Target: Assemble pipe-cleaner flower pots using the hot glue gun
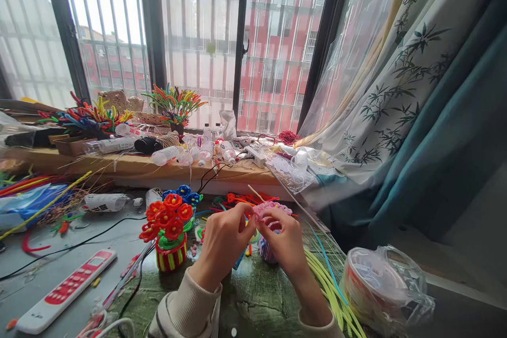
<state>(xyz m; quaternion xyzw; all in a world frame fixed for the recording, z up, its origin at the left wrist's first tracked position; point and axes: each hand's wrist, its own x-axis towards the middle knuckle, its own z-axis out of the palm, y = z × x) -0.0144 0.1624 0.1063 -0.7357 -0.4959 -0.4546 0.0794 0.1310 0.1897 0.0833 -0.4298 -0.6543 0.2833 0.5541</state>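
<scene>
Both hands meet at the middle of the table, fingertips pinched together at a pink fuzzy flower piece (273, 207). My left hand (227, 232) has its thumb and forefinger closed at the left edge of the pink piece. My right hand (283, 235) pinches it from the right, its fingers curled. Just behind my right hand stands a purple and blue striped pot (266, 252), partly hidden by the fingers. To the left, orange-red pipe-cleaner flowers (168, 216) stand in a red and yellow striped pot (171, 253), with blue flowers (184, 194) behind them.
A white and red remote (67, 291) lies at the left. Light green pipe cleaners (330, 288) and a plastic-wrapped spool (376, 285) are at the right. Bottles (166, 155) and colourful bundles (87, 119) crowd the window ledge (130, 167). Black cables cross the left side.
</scene>
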